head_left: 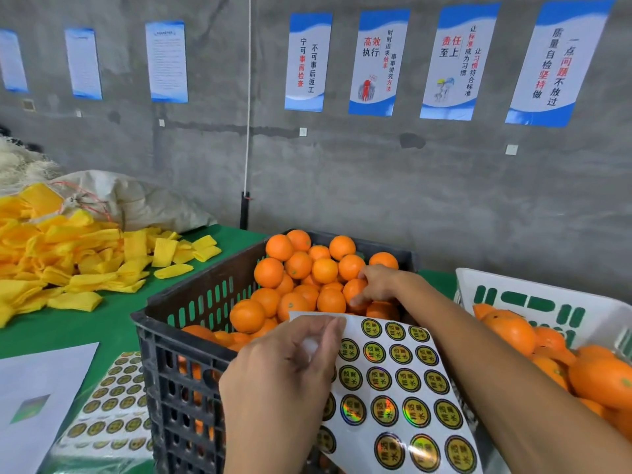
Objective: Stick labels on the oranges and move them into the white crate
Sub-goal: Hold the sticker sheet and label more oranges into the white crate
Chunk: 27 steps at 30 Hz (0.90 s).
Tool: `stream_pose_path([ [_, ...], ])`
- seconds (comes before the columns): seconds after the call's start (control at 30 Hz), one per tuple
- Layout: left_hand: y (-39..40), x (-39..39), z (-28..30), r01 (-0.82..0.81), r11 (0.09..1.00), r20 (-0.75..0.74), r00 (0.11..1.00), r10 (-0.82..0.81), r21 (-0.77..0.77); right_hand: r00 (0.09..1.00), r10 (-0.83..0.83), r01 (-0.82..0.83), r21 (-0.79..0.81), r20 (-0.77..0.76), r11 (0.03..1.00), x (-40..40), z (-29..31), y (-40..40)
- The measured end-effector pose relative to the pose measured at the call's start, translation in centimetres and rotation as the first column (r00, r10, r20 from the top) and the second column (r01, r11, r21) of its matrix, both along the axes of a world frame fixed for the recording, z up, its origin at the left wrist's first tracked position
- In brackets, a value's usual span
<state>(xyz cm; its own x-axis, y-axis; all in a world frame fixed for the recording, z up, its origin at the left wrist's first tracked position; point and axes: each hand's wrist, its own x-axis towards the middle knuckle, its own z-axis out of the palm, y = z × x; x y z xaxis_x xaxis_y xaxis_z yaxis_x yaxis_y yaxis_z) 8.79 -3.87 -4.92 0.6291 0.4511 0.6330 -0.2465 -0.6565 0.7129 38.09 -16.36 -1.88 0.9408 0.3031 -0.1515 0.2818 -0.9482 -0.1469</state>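
Nearest the camera, left hand (284, 378) pinching a label sheet (400, 388) of round gold stickers, fingers (328, 328) curled over its top edge. Just beyond, right hand (376, 283) reaching into a black crate (178, 357), fingers closed around one orange (354, 290) among the heap. At right, white crate (547, 302) partly filled with oranges. Farther left on the green desk (113, 309), yellow foam sleeves (85, 261).

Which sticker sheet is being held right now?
The sheet over the dark crate, pinched by the left hand; the other sheet lies on the green table.
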Motion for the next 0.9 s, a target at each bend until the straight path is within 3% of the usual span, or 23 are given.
stream_pose_path([
  [0.3,0.1,-0.1,-0.2,0.017,1.000,0.001,1.000,-0.016,-0.020,0.984,0.028,-0.039,0.061,0.173,0.997,-2.4,0.3,0.0],
  [0.4,-0.1,-0.2,0.0,0.005,0.999,-0.013,1.000,-0.005,-0.032,0.951,-0.008,-0.089,0.299,0.309,0.950,-5.1,1.4,-0.3],
  [0.5,-0.2,-0.4,0.1,0.022,0.998,-0.010,1.000,-0.022,-0.052,0.942,-0.111,-0.123,0.633,0.317,0.764,-9.3,3.7,-1.3],
  [0.6,-0.4,-0.6,0.2,0.037,0.995,0.004,0.999,-0.036,-0.094,0.911,-0.225,-0.191,0.836,0.347,0.514,-14.9,5.9,-3.9],
  [0.77,-1.4,-1.0,0.9,0.145,0.959,0.074,0.989,-0.131,-0.242,0.888,-0.206,-0.336,0.887,0.410,0.318,-26.5,4.3,-7.3],
  [0.9,-1.9,-1.1,1.0,0.267,0.931,0.152,0.960,-0.235,-0.248,0.924,-0.159,-0.316,0.929,0.348,0.194,-30.1,0.6,-6.4],
])
